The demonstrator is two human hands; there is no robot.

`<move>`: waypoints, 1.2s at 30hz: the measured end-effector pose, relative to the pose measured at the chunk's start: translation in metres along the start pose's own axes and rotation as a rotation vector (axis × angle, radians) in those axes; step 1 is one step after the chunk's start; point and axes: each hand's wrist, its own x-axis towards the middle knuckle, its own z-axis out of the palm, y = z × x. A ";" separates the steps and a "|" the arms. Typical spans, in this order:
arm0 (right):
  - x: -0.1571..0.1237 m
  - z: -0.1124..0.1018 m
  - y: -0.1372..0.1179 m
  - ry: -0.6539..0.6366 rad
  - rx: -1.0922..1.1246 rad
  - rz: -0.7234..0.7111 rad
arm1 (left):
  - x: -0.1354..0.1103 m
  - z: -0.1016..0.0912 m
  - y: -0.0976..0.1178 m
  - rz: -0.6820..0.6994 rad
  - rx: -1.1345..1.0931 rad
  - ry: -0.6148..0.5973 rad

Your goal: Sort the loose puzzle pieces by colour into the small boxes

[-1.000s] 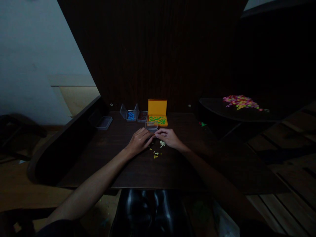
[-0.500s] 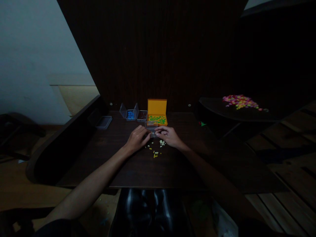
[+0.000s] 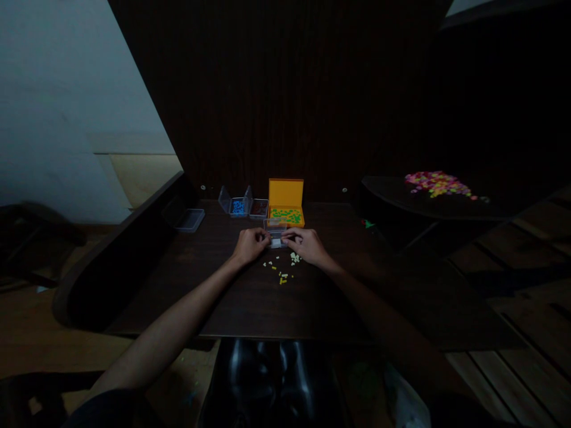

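A small clear plastic box (image 3: 276, 242) stands between my hands, its lid (image 3: 275, 224) raised at the back and something whitish inside. At its left edge is my left hand (image 3: 252, 245), thumb and fingertips pinched together. From the right, my right hand (image 3: 306, 245) reaches the box's other edge with its fingers closed too. What either pinch holds is too small and dark to make out. Just in front lie loose pale pieces (image 3: 295, 258), by my right hand, and several tiny yellow pieces (image 3: 283, 281) nearer to me.
Behind the box stands an open orange case (image 3: 286, 193) of green pieces. Left of it are clear boxes with blue pieces (image 3: 238, 206) and dark red pieces (image 3: 259, 208). Another open clear box (image 3: 191, 220) lies farther left. Colourful pieces (image 3: 439, 183) are heaped on the right shelf.
My left hand has drawn back slightly to the left, its fingers more tightly pinched, so more of the clear box shows. My right hand stays at the box's right edge. The view has shifted slightly.
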 end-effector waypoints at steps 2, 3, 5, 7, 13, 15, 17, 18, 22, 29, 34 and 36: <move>0.000 0.001 0.000 0.012 -0.003 -0.006 | 0.000 0.000 0.000 -0.013 -0.007 -0.007; 0.000 0.001 -0.001 0.019 -0.002 -0.004 | 0.000 0.000 0.000 -0.014 -0.010 -0.010; 0.000 0.001 -0.001 0.032 -0.002 0.006 | 0.000 0.000 0.000 -0.008 -0.017 -0.015; 0.000 0.000 -0.001 0.035 -0.002 0.013 | 0.000 0.000 0.001 0.007 -0.023 -0.012; -0.001 0.003 0.003 0.037 0.121 0.055 | -0.007 -0.003 0.007 0.137 -0.018 0.053; -0.001 0.005 0.004 0.037 0.193 0.072 | -0.010 -0.003 0.010 0.308 0.013 0.075; -0.001 0.006 0.005 0.043 0.255 0.092 | -0.013 -0.002 0.013 0.459 0.040 0.101; -0.001 0.007 0.005 0.045 0.283 0.099 | -0.014 -0.001 0.014 0.505 0.048 0.112; -0.001 0.008 0.002 0.031 0.386 0.098 | -0.014 0.001 0.012 0.571 0.064 0.130; -0.002 0.008 -0.003 0.019 0.431 0.107 | -0.013 0.002 0.007 0.618 0.120 0.120; -0.002 0.007 -0.005 -0.021 0.396 0.105 | -0.013 0.001 0.010 0.617 0.126 0.120; 0.000 0.001 -0.003 -0.026 0.343 0.088 | -0.013 0.000 0.011 0.624 0.130 0.127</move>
